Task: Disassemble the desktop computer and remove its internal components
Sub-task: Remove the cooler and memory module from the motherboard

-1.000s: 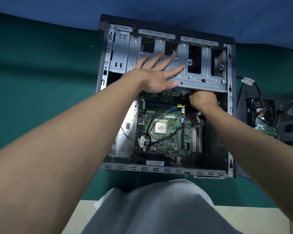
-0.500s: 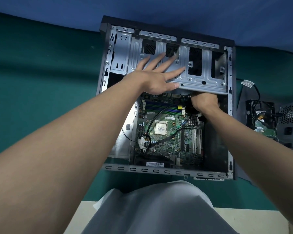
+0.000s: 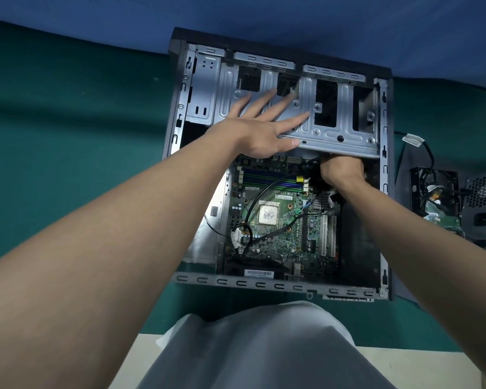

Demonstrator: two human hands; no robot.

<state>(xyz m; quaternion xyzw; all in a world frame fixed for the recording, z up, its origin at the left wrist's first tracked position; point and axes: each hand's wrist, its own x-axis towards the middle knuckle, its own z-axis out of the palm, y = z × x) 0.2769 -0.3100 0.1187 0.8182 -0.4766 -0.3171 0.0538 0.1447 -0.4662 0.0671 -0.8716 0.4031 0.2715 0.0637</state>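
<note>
Computer case (image 3: 264, 284) on its side on the green desk (image 3: 68, 141), open face up. Inside, motherboard (image 3: 278, 234) in place on the case floor, with a bare processor (image 3: 268, 215) in its middle, memory sticks (image 3: 270, 179) beyond it and a black cable (image 3: 260, 196) looping across. Metal drive cage (image 3: 345, 136) across the far half of the case, bays empty as far as can be seen.

Left grip (image 3: 261, 133) spread flat on top of the cage, fingers (image 3: 260, 103) straight and fanned, thumb along the near lip: pressing, not grasping. Right grip (image 3: 341, 169) pushed in under the near right edge of the cage, back of the hand up, fingertips hidden beneath the metal. Impossible to tell whether curled round something or only feeling about.

Hardly any change over the last second: same flat press on the left, same reach under the lip on the right, cage in the same place. Reads as a fiddly step, most likely working a catch, plug or screw loose under the cage while bracing the case, with nothing freed yet.

Off to the right on the desk, well apart from the case, a power supply (image 3: 483, 203) and a black part (image 3: 432, 192) trailing wires: probably pieces already out. Board, processor, memory and cage left to go.
</note>
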